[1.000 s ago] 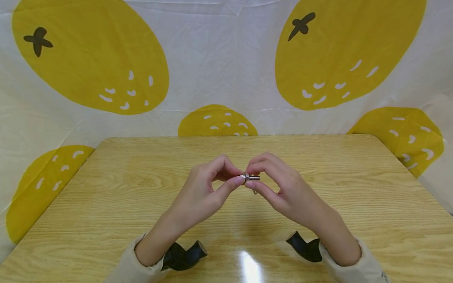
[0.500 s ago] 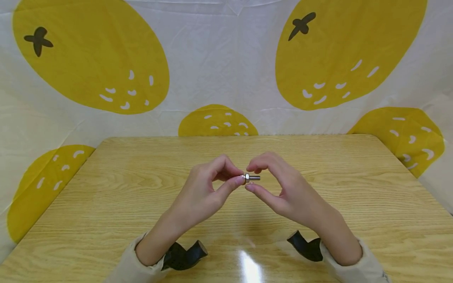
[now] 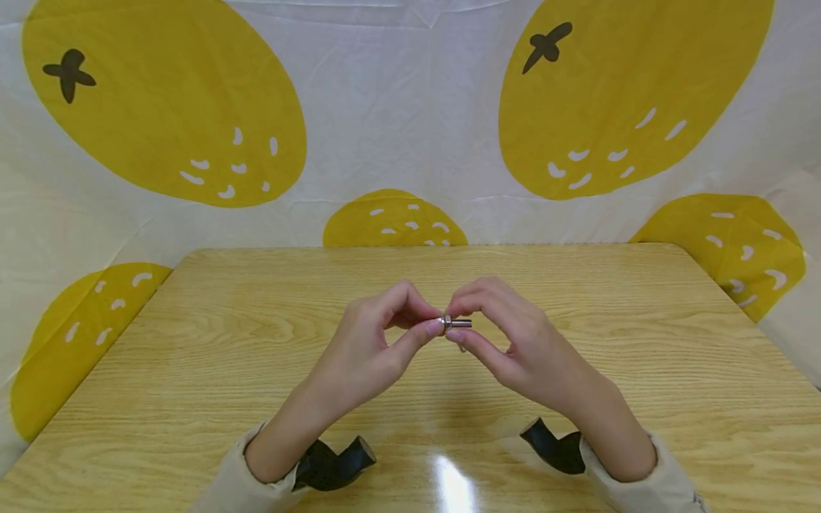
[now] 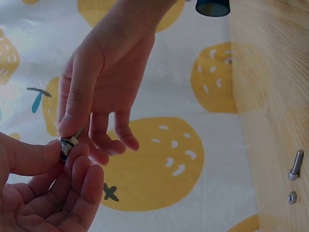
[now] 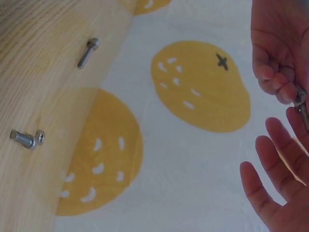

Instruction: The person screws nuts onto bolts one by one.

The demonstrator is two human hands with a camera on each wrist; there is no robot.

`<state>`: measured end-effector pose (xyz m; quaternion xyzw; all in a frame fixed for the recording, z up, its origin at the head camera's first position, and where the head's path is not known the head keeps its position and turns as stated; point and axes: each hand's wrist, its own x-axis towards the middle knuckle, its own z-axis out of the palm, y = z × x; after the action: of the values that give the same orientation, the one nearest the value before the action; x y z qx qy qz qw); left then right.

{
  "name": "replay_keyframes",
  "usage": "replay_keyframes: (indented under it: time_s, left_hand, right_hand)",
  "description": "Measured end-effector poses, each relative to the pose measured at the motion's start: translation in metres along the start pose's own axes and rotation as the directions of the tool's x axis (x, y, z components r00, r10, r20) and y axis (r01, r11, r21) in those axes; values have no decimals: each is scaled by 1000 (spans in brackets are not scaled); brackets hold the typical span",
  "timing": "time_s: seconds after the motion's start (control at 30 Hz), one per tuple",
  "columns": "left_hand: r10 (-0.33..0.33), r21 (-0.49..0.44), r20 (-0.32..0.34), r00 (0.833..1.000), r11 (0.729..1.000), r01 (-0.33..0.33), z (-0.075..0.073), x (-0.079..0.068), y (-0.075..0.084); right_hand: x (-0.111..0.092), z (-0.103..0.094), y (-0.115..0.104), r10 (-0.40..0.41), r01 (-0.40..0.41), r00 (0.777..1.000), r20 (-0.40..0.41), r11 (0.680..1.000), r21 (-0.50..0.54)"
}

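Near the middle of the head view, a silver bolt (image 3: 463,323) is held level above the table, its threaded end toward the right. My left hand (image 3: 368,345) pinches the head end between thumb and index finger. A hex nut (image 3: 448,321) sits around the shank close to the head, and my right hand (image 3: 513,335) pinches it with thumb and index fingertips. In the left wrist view the nut (image 4: 73,140) shows between both hands' fingertips. The right wrist view catches the bolt (image 5: 302,112) at its right edge, partly hidden by fingers.
A wooden table (image 3: 256,370) lies under the hands, with a fruit-print cloth (image 3: 404,107) behind it. On the tabletop are a loose bolt (image 4: 296,165) and a loose nut (image 4: 292,197); the right wrist view shows another bolt (image 5: 88,52). Black devices (image 3: 333,463) are on the wrists.
Half a second ago my right thumb and index finger were spread apart from the nut; now they have closed on it again. My left hand keeps the bolt in place.
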<state>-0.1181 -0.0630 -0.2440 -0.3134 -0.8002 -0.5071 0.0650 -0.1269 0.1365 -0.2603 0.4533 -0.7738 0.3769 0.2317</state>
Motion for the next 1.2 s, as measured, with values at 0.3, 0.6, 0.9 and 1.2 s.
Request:
replay_keyframes:
  time_s: [0.3, 0.6, 0.9, 1.2]
  left_hand:
    - [-7, -1, -1, 1000, 1000, 7, 0, 0, 1]
    - [-4, 1, -1, 1000, 1000, 4, 0, 0, 0]
    - [-10, -6, -2, 1000, 1000, 10, 0, 0, 0]
    - [2, -7, 0, 1000, 1000, -2, 1, 0, -1]
  right_hand:
    - [-1, -1, -2, 133, -130, 989, 70, 990, -44]
    - [1, -1, -1, 18, -18, 1000, 16, 1000, -1]
    - [1, 0, 1, -19, 19, 1000, 3, 1000, -2]
    - [0, 1, 0, 31, -30, 999, 45, 999, -26]
